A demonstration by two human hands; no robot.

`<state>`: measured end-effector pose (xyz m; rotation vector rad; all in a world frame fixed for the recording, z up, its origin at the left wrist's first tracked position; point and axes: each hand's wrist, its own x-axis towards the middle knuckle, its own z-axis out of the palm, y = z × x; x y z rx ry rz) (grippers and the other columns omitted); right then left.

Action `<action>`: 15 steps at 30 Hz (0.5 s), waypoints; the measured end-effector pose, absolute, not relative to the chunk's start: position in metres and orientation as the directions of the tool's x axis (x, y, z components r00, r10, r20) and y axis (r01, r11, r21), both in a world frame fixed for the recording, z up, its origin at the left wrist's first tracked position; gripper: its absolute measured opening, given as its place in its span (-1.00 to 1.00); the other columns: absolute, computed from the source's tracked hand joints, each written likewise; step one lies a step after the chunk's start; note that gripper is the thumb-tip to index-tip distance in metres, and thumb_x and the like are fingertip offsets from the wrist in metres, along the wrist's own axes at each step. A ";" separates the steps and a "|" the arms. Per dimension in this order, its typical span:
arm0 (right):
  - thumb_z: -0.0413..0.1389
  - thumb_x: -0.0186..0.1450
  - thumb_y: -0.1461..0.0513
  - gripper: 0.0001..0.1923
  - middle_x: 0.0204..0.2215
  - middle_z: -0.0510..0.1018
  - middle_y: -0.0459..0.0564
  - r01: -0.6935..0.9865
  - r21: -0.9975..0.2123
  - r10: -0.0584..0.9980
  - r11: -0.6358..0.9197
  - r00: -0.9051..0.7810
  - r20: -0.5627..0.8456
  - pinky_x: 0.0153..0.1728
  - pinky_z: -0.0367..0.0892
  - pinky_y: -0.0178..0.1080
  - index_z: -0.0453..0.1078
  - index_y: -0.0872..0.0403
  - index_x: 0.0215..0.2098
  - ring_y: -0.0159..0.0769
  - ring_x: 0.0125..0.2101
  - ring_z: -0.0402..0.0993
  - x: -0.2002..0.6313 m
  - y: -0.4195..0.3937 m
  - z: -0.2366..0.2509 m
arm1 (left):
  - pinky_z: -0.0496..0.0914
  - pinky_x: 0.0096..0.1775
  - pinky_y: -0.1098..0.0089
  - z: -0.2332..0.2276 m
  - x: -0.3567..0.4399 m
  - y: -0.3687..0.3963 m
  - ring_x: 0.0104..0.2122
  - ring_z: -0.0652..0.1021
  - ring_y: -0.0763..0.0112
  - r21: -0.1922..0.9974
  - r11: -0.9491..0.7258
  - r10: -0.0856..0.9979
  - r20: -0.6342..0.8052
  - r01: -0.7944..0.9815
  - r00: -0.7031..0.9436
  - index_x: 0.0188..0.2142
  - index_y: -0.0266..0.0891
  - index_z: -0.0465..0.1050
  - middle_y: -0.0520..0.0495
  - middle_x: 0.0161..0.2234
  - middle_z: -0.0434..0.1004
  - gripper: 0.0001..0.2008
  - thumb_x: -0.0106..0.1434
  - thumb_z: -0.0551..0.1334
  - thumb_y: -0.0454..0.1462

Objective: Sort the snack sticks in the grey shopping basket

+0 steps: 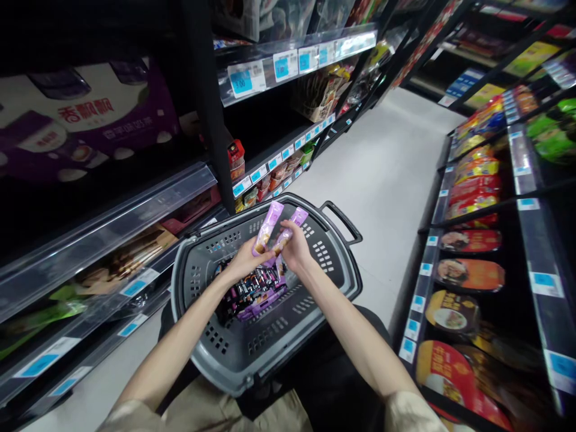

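A grey plastic shopping basket [333, 259] rests in front of me, tilted on my lap. Over it, my left hand [245, 259] grips a slim purple snack packet [270, 217]. My right hand [294, 246] grips a second purple packet [294, 219] right beside the first; the two packets stick up side by side and nearly touch. Below my hands, several more purple and dark packets [252, 291] lie piled on the basket floor.
Dark shop shelves with blue price tags [240, 81] line the left; a purple drink carton [90, 120] sits at upper left. Shelves of red and orange food packs [470, 240] stand on the right. A pale aisle floor [387, 162] runs ahead between them.
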<state>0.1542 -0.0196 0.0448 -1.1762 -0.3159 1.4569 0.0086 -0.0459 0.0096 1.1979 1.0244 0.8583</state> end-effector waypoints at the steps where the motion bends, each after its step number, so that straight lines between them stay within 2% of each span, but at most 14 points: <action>1: 0.28 -0.01 0.23 -0.73 -0.61 0.35 -0.27 -0.638 -0.712 0.850 -0.292 0.168 -0.499 -0.60 0.21 -0.34 0.30 0.00 -0.37 -0.41 -0.62 0.26 0.156 -0.018 0.046 | 0.41 -0.35 0.44 0.009 0.009 -0.046 -0.41 0.50 0.45 0.981 0.193 0.931 -0.175 -0.025 0.320 -0.23 -0.27 0.37 0.02 -0.36 0.47 -0.50 0.02 0.51 -0.05; 4: 0.22 -0.08 0.35 -0.71 -0.60 0.38 -0.26 -0.715 -0.636 0.844 -0.290 0.122 -0.523 -0.56 0.23 -0.35 0.32 -0.01 -0.39 -0.41 -0.58 0.27 0.157 -0.017 0.048 | 0.45 -0.39 0.43 0.009 0.011 -0.047 -0.46 0.52 0.46 0.967 0.238 0.936 -0.203 -0.093 0.288 -0.26 -0.24 0.31 0.07 -0.39 0.44 -0.44 -0.07 0.56 -0.07; 8: 0.20 -0.13 0.40 -0.67 -0.47 0.55 -0.18 -0.633 -0.693 0.880 -0.345 0.038 -0.473 -0.47 0.30 -0.36 0.40 0.02 -0.38 -0.39 -0.47 0.38 0.153 -0.020 0.049 | 0.43 -0.43 0.47 0.013 0.014 -0.047 -0.51 0.51 0.50 0.963 0.229 0.962 -0.202 -0.139 0.185 -0.28 -0.24 0.30 0.11 -0.44 0.44 -0.45 -0.07 0.57 -0.09; 12: 0.35 -0.05 0.28 -0.71 -0.40 0.63 -0.09 -0.478 -0.769 0.897 -0.425 -0.108 -0.429 -0.43 0.34 -0.31 0.51 0.03 -0.32 -0.33 -0.44 0.44 0.148 -0.026 0.052 | 0.47 -0.42 0.45 0.018 0.015 -0.046 -0.50 0.51 0.50 0.935 0.235 0.972 -0.230 -0.265 0.051 -0.28 -0.24 0.30 0.13 -0.44 0.44 -0.40 -0.17 0.61 -0.13; 15: 0.43 -0.01 0.15 -0.67 -0.36 0.65 -0.06 -0.471 -0.780 0.910 -0.412 -0.172 -0.377 -0.36 0.39 -0.26 0.53 0.04 -0.30 -0.30 -0.42 0.49 0.146 -0.027 0.055 | 0.54 -0.38 0.40 0.020 0.015 -0.045 -0.46 0.54 0.47 0.897 0.250 0.965 -0.260 -0.363 0.023 -0.28 -0.25 0.31 0.12 -0.42 0.45 -0.36 -0.24 0.63 -0.16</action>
